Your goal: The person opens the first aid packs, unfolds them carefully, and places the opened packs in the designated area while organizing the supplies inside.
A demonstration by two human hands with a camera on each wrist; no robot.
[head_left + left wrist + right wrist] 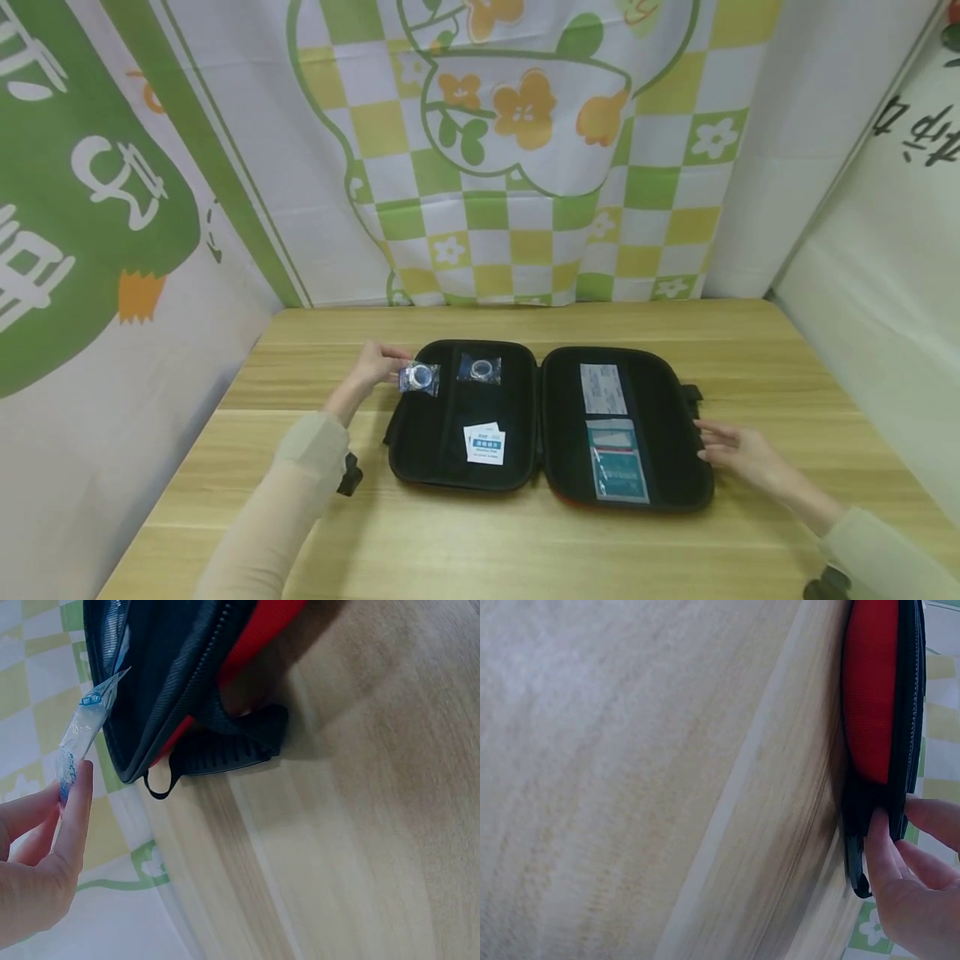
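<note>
An unzipped case (495,414), black inside and red outside, lies spread flat on the table. Over its left half, my left hand (372,367) pinches a clear-wrapped roll of tape (420,378) by its wrapper; the left wrist view shows the packet (84,727) edge-on between thumb and fingers. A second wrapped roll (481,369) is tucked at the top of that half, above two white-and-blue alcohol prep pad sachets (487,448). At the case's right edge, my right hand (742,454) holds the rim beside the black strap (857,862), fingers on the outer side.
In the right half of the case, a white paper packet (602,389) sits above a teal-and-clear packet (617,462), both under an elastic band. Wooden table (450,550) surrounds the case. A patterned curtain (540,225) hangs behind the table's far edge.
</note>
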